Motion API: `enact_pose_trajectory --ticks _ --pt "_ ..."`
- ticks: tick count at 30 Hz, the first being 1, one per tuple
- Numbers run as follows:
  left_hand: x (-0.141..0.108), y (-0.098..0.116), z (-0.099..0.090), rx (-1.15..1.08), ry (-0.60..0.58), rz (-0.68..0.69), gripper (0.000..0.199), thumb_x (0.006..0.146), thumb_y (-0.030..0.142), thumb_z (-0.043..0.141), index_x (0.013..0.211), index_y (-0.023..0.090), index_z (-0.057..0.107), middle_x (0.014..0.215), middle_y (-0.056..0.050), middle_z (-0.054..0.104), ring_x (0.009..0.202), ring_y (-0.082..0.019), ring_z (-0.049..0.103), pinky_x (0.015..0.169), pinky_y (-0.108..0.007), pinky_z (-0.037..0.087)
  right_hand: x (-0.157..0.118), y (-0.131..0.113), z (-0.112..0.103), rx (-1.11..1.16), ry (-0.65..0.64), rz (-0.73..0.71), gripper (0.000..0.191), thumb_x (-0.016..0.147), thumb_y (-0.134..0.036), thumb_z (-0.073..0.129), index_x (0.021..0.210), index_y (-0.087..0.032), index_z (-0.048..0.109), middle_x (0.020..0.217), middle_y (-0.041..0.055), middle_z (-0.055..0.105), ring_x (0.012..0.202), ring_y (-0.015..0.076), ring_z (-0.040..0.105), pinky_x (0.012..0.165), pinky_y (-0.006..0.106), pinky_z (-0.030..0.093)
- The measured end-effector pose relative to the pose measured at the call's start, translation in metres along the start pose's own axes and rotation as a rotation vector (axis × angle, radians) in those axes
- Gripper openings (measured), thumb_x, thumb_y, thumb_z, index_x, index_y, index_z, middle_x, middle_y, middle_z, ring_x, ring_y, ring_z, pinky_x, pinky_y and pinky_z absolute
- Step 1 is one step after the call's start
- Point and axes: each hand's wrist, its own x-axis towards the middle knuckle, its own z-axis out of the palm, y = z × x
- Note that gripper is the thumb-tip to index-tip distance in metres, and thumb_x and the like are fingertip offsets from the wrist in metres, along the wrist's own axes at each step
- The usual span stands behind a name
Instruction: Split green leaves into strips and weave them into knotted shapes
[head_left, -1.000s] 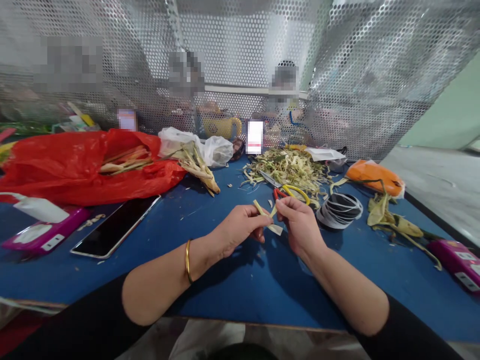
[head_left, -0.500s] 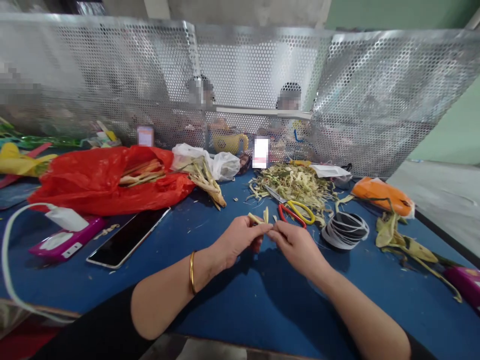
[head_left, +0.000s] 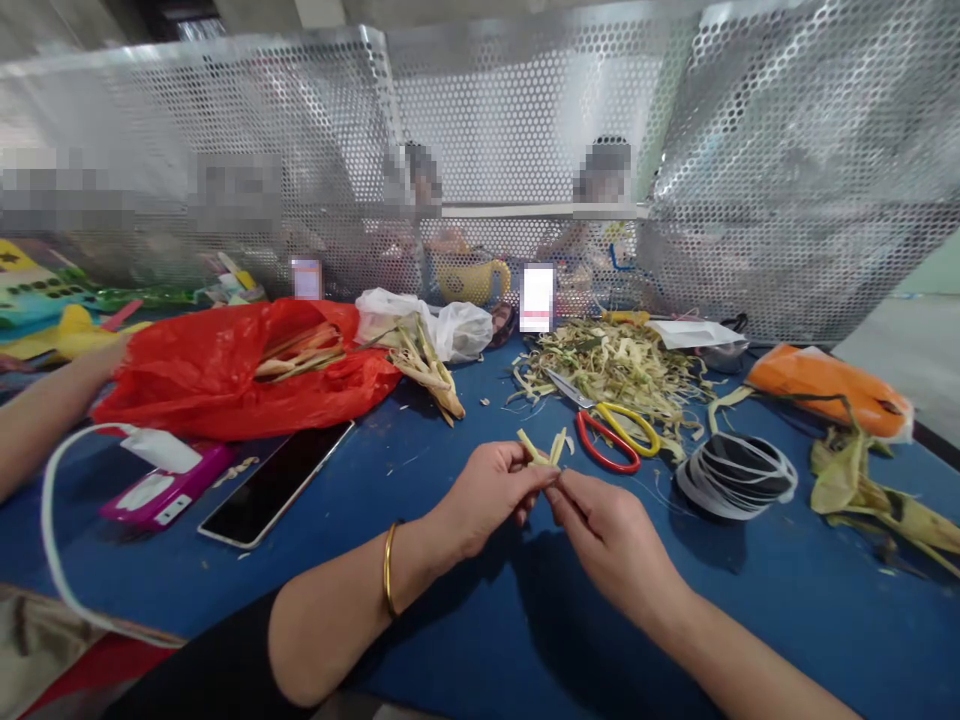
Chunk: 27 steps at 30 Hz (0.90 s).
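The left hand (head_left: 487, 495) pinches pale strips (head_left: 557, 447), their ends poking up at 12 o'clock. The right hand (head_left: 619, 535) is narrowed at their base, seemingly gripping them, though fingers hide the contact. Small, even pinches by both hands should limit slipping or tearing. Scissors (head_left: 590, 403) lie open at 2 o'clock, cord coil (head_left: 735, 478) at 3.

Even, moderately bright light fills the frame, its source out of view. Soft shadows spread across the blue counter (head_left: 450, 640) below the hands at lower centre. The small upright screen (head_left: 537, 292) at upper centre is blown out to white. Pale glare hazes the perforated metal screen (head_left: 517, 110) along the top. Square pixel blocks mask patches behind it, and the outer edges look stretched and soft.
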Motion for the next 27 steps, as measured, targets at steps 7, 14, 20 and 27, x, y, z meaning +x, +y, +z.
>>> enact_pose_trajectory --ticks 7,14,20,27 --pt "0.004 0.001 -0.004 -0.014 0.068 -0.002 0.025 0.068 0.037 0.072 0.076 0.015 0.063 0.046 0.007 0.047 0.038 -0.006 0.039 0.038 -0.018 0.032 -0.003 -0.002 0.001 0.027 0.059 -0.059 0.033 0.095 -0.030 0.039 0.063 -0.021 0.034 0.059 -0.0038 0.042 0.053 0.0106 0.038 0.052 0.024 0.028" --pt "0.011 -0.001 -0.009 0.004 0.009 -0.049 0.029 0.067 0.041 0.074 0.074 0.014 0.064 0.049 0.005 0.049 0.040 -0.006 0.040 0.041 -0.018 0.033 -0.007 -0.002 0.001 -0.101 0.059 -0.123 0.032 0.095 -0.028 0.039 0.064 -0.021 0.041 0.059 -0.0026 0.047 0.052 0.0111 0.040 0.051 0.025 0.029" --pt "0.004 0.004 -0.007 0.019 -0.180 -0.035 0.042 0.075 0.057 0.063 0.072 0.015 0.065 0.049 0.006 0.041 0.042 -0.006 0.033 0.044 -0.019 0.032 0.006 0.003 -0.032 -0.072 0.391 -0.026 0.024 0.092 -0.036 0.048 0.086 -0.021 0.065 0.085 0.0057 0.065 0.079 0.0184 0.058 0.069 0.029 0.042" --pt "-0.004 0.004 -0.002 0.151 -0.205 -0.008 0.048 0.074 0.060 0.060 0.053 0.017 0.053 0.044 0.006 0.034 0.042 -0.007 0.028 0.045 -0.022 0.027 0.019 0.008 -0.017 0.719 -0.043 0.325 0.027 0.076 -0.043 0.066 0.076 -0.017 0.070 0.071 0.0026 0.064 0.069 0.0164 0.057 0.066 0.029 0.043"
